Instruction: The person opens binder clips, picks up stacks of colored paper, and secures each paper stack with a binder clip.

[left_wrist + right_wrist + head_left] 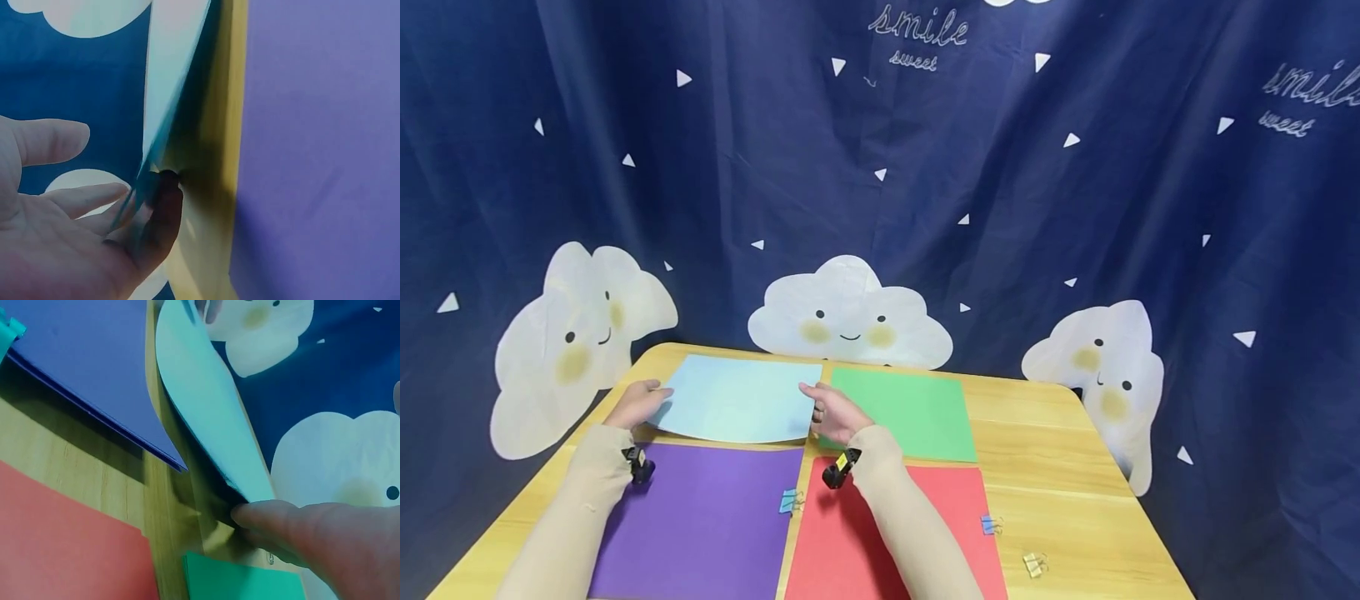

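A light blue stack of paper (741,400) is held up from the far left of the table, its near edge bowed downward. My left hand (637,404) is at its left side. In the left wrist view, the paper's edge meets the palm and bent fingers (159,219), while the thumb stands apart. At the opposite side, my right hand (838,412) touches the paper's edge. The right wrist view has its fingertips (253,515) right at a corner of the light blue paper (203,394), with the thumb mostly outside the frame.
Purple paper (700,525) lies nearest on the left, with a teal binder clip (791,500). Red paper (955,508) with a blue binder clip (991,525) lies under my right forearm; green paper (910,408) is behind. A gold binder clip (1034,564) lies on the wooden table (1075,517).
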`<act>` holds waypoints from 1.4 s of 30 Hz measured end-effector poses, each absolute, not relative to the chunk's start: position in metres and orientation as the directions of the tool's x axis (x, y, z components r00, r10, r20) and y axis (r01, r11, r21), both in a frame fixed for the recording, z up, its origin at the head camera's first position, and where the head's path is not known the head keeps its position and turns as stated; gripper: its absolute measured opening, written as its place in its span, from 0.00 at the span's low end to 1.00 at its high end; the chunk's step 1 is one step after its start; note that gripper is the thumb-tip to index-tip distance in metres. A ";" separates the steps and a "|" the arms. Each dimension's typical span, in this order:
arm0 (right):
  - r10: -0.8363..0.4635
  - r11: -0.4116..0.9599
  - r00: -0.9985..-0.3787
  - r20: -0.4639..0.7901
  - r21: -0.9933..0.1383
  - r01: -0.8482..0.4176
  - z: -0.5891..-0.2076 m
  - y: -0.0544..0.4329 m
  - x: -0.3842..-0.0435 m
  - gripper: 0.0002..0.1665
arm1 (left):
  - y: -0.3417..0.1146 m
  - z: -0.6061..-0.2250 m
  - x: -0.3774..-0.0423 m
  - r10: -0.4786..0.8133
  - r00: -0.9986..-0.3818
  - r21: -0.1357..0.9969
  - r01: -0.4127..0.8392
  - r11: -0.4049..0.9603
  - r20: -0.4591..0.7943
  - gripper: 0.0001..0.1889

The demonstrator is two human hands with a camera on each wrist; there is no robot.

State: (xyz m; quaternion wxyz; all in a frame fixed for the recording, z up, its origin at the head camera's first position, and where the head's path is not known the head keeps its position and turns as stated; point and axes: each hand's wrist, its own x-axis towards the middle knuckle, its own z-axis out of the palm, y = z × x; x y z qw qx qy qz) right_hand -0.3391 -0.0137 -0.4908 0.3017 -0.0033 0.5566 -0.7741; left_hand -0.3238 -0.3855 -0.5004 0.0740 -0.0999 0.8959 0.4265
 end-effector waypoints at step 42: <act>-0.252 0.283 -0.968 -0.009 -0.957 -0.065 -0.428 0.120 -0.305 0.12 | -0.294 -0.442 -0.301 0.111 -0.991 0.881 0.116 0.459 0.073 0.22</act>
